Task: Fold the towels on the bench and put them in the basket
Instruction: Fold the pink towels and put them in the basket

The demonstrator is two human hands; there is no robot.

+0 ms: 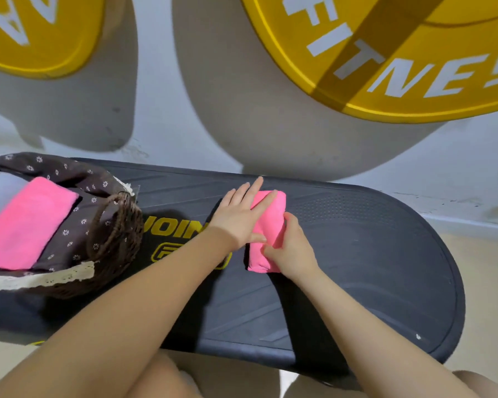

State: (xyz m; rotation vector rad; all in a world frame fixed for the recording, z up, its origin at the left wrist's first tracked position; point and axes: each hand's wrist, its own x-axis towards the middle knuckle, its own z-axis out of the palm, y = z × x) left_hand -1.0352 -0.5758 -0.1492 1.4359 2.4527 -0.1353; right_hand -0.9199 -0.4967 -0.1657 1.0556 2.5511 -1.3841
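A small pink towel (270,222), folded into a narrow strip, lies on the dark bench (371,268) near its middle. My left hand (239,214) rests flat on the towel's left side with fingers spread. Over the near right part of the towel my right hand (291,245) is curled, gripping the cloth. At the bench's left end stands a brown wicker basket (121,225) with a flowered liner. Inside it lie a folded pink towel (23,225) and, behind that, a folded pale towel (0,191).
The bench stands against a white wall with large yellow circular signs (400,53) above it. Beige floor shows at the right. My knees are at the bottom edge, close to the bench's front rim.
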